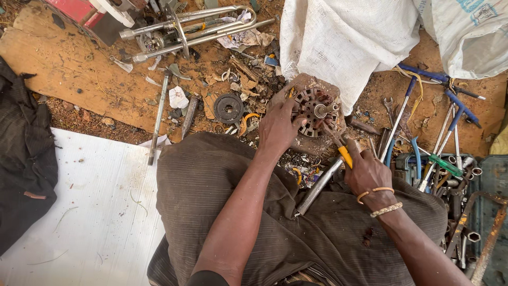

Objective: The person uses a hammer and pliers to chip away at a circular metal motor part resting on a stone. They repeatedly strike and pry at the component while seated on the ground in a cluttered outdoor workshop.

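A round slotted metal motor core (pixel 316 110) with a central shaft rests on a worn reddish block in front of my knees. My left hand (pixel 279 127) lies on its left edge, fingers spread over the slots, steadying it. My right hand (pixel 366 170) grips yellow-handled pliers (pixel 341 149) whose jaws reach into the core near the shaft. A steel tube (pixel 317 186) leans across my lap just left of that hand.
Spanners and blue-handled tools (pixel 444 132) fill a box at the right. White sacks (pixel 349 37) lie behind. A dark round metal disc (pixel 228 108), metal tubing (pixel 185 29) and scraps litter the dirt. A white sheet (pixel 90 212) covers the floor at the left.
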{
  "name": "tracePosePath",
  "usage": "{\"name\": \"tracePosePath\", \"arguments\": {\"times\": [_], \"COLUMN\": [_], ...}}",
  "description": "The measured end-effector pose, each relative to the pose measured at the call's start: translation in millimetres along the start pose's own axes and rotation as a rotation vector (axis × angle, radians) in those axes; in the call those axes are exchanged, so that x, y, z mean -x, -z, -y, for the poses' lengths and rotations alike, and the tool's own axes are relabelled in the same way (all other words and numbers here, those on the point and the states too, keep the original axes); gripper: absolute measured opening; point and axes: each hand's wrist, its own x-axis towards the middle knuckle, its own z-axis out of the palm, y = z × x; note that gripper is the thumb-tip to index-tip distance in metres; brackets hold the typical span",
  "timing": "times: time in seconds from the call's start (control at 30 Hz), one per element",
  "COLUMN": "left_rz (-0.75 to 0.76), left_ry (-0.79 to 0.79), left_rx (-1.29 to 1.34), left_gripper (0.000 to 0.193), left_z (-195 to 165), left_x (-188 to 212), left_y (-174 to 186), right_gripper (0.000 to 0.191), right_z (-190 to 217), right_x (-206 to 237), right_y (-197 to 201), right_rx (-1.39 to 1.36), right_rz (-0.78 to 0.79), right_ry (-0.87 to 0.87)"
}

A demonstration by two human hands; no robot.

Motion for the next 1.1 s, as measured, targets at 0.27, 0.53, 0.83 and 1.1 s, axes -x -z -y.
{"name": "tracePosePath", "arguments": {"times": [0.27, 0.53, 0.83, 1.1], "left_rz": [-0.004, -0.027, -0.014, -0.101], "left_ry": [0.005, 0.009, -0.13, -0.101], "left_rx": [-0.025, -0.084, -0.136, 0.152], "left_gripper": [0.036, 0.031, 0.052, 0.03], "left_z": [2.8, 7.6, 21.8, 12.4], "left_x": [-0.4, 0.4, -2.3, 2.6], "left_y": [-10.7, -23.7, -34.8, -33.6], "right_gripper": [0.036, 0.037, 0.047, 0.052], "right_z": [-17.3, 32.2, -15.2, 13.5], "right_x": [-12.6, 28.2, 116.3, 137.1], "right_y": [-63.0, -80.3, -60.2, -62.3], "right_rx": [-1.688, -1.801, -1.449, -1.982], "right_rz": [0.447, 0.168, -0.114, 0.132], "right_ry": [0.041, 0.052, -0.032, -0.14]}}
